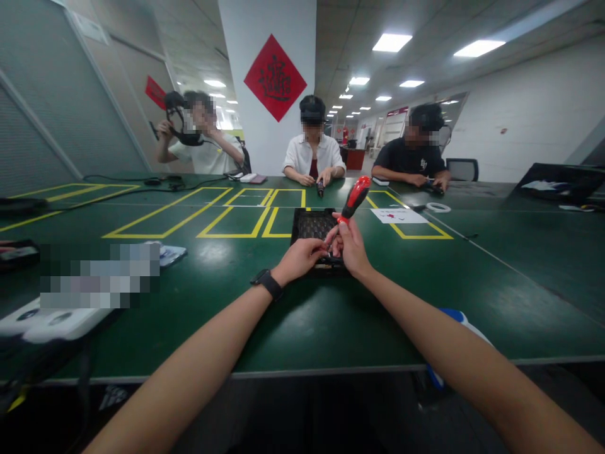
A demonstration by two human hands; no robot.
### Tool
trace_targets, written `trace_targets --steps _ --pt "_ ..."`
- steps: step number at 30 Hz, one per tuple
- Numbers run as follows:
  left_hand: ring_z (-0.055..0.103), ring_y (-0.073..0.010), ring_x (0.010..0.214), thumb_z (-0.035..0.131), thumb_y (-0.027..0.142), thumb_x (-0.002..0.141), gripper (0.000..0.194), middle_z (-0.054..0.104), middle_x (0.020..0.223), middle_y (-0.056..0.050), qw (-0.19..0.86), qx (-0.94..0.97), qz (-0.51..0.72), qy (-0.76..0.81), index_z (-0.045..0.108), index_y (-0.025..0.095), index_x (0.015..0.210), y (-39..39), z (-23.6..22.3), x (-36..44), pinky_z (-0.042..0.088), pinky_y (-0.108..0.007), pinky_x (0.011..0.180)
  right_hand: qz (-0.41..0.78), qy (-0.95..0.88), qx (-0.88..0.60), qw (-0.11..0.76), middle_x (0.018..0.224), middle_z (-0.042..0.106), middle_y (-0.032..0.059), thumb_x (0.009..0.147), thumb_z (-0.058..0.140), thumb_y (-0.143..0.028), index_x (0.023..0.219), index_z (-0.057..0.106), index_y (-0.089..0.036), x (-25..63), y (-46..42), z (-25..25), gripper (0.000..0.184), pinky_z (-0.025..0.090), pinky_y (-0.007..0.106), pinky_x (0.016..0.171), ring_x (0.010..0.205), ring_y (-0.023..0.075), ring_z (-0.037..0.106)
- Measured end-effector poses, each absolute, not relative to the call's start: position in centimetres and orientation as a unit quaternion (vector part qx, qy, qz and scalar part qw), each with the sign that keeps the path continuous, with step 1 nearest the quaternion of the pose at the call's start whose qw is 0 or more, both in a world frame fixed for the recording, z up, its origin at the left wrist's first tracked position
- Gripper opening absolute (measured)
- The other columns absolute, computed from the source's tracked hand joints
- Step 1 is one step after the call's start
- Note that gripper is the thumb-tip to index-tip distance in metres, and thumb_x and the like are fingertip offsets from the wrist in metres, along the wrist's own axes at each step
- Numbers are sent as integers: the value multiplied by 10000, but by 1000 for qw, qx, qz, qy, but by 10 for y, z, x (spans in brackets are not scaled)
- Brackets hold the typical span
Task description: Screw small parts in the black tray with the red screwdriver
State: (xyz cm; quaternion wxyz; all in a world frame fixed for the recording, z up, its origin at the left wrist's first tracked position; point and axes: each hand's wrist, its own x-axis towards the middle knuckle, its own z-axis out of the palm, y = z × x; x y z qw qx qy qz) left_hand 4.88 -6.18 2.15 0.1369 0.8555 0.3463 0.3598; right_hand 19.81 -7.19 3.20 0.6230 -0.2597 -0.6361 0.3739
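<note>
A screwdriver point(355, 198) with a red and black handle leans up and to the right, its handle end highest. My right hand point(354, 249) is closed around the lower part of the screwdriver. Close beside it, my left hand point(299, 257) has its fingertips pinched together near the shaft's lower end; what lies between them is too small to make out. Both hands are over the near side of a black tray point(314, 222) with a patterned inside, on the green table point(302, 334). My fingers hide part of the tray and the screwdriver's tip.
To the left lies a long white device point(61, 321), partly pixelated. Beyond the tray are yellow tape outlines point(231, 236), a white paper point(399, 215) and a tape roll point(438, 207). A blue and white object point(456, 315) is partly behind my right forearm. Several people sit opposite.
</note>
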Motion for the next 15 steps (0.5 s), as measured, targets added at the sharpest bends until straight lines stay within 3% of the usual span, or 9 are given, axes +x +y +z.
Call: trace_targets --steps 8,15 --pt "540 -125 676 628 300 717 168 622 752 -13 115 836 384 373 599 151 789 -63 22 50 405 -227 633 349 -645 -262 627 662 551 -52 879 365 -461 1160 381 -229 196 -75 33 365 313 154 357 371 30 405" --pt "552 -114 658 537 252 795 163 654 765 -17 129 854 361 351 658 161 854 -59 19 47 400 -224 656 355 -646 -263 623 669 548 -51 891 338 -450 1169 385 -239 198 -74 32 353 317 159 360 369 32 395"
